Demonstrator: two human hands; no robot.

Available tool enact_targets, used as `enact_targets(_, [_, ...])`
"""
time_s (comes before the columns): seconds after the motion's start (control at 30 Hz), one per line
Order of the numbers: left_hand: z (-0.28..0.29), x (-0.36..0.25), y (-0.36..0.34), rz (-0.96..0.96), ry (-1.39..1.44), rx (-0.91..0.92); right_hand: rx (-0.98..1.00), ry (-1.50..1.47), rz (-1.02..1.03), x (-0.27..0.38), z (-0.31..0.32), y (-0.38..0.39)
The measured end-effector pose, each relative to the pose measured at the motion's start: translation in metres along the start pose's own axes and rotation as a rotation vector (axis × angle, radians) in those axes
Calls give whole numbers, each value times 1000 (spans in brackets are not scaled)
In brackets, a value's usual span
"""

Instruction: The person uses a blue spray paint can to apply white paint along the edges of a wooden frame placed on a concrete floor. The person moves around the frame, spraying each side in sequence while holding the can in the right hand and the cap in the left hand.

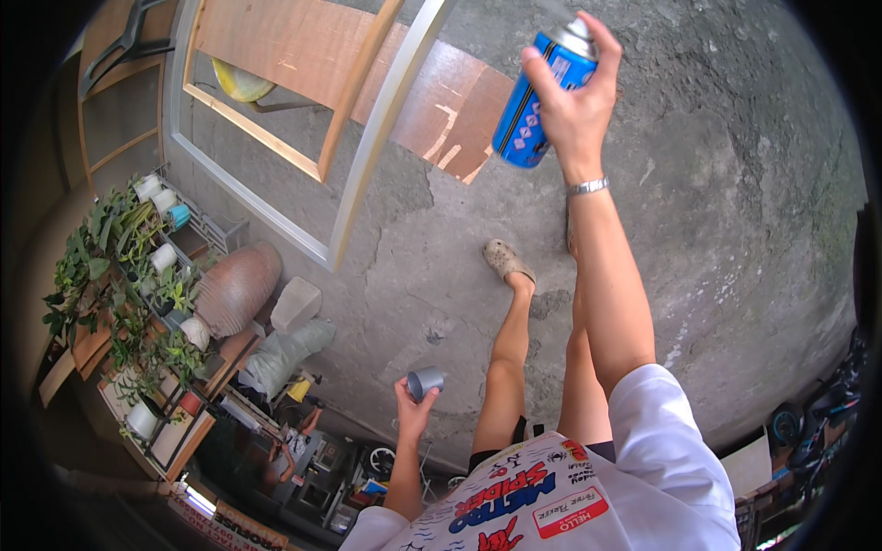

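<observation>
My right hand (581, 110) is wrapped round a blue spray can (542, 96) at the upper right, held tilted over the concrete ground. The index finger rests on the can's white nozzle (578, 28), and a faint pale streak shows beside it. Lower down, my left hand (413, 409) grips a small grey cylindrical cup or cap (426, 382) at its side. Left of the can stands a silver-grey frame (358, 165), apart from both hands. Inside its outline a bare wooden frame (326, 138) and a brown board (441, 119) show.
Potted plants (110, 239) on a rack, a large ribbed clay jar (239, 286) and a pale block (296, 305) line the left side. Another person (296, 443) is at the lower left. A bicycle wheel (787, 424) shows at the right edge.
</observation>
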State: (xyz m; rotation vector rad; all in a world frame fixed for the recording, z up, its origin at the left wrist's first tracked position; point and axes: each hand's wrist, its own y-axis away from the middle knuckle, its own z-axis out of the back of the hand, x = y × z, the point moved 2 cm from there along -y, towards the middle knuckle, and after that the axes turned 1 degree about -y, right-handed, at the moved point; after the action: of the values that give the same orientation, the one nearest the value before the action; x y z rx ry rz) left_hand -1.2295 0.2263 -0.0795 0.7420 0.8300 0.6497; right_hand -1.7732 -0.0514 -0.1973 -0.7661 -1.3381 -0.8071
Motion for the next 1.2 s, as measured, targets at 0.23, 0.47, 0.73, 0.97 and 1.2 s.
enact_targets(0.23, [6,-6,-5,-11,-29,-13,333,1,-25,25,2,147])
enact_targets(0.47, [12,0,-8,-2,-4,-13,482,19,-101,31,10,171])
enact_targets(0.73, [13,10,-6,6,5,1,-31,57,43,-6,-5,-5])
enact_targets(0.97, [14,7,-7,-3,-32,-11,-20,-2,-31,-5,5,-1])
enact_targets(1.2, [14,3,-10,-15,-36,7,350,-6,-33,26,1,148])
